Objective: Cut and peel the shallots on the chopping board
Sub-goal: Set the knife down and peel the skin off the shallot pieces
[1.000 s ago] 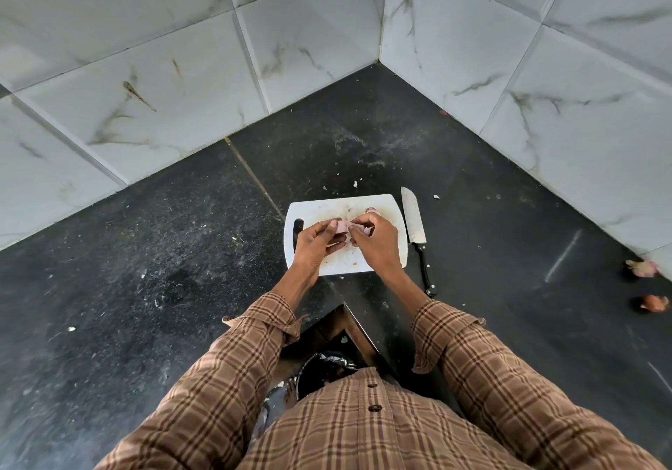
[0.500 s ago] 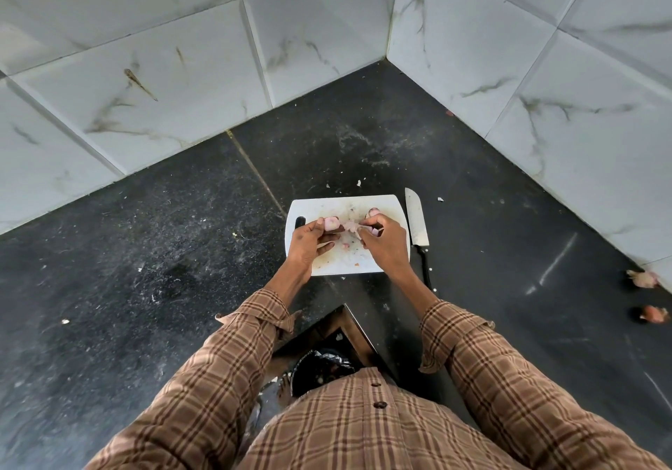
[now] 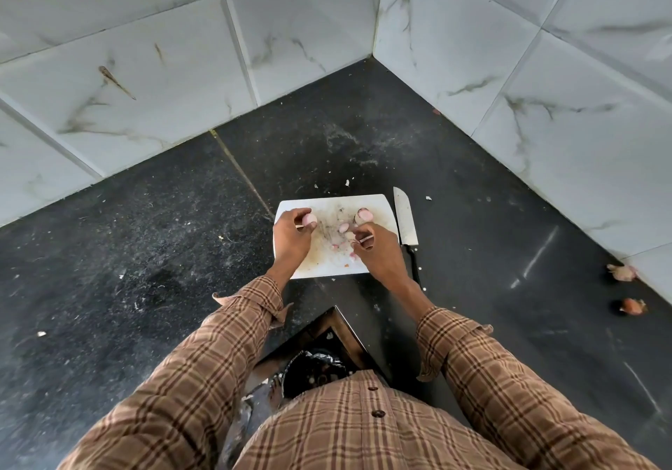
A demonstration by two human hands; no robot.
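knife (image 3: 406,223): handle partly behind right hand (image 3: 376,251) | chopping board (image 3: 332,236): left edge under left hand (image 3: 291,238) | right fingertips' hold: too small to tell

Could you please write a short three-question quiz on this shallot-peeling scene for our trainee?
1. True or false: the knife lies on the counter beside the chopping board, not on it.
2. What does the left hand hold? A) a peeled shallot B) the knife C) nothing
3. Which hand pinches a strip of skin?

Key: 1 true. 2 A. 3 The right hand.
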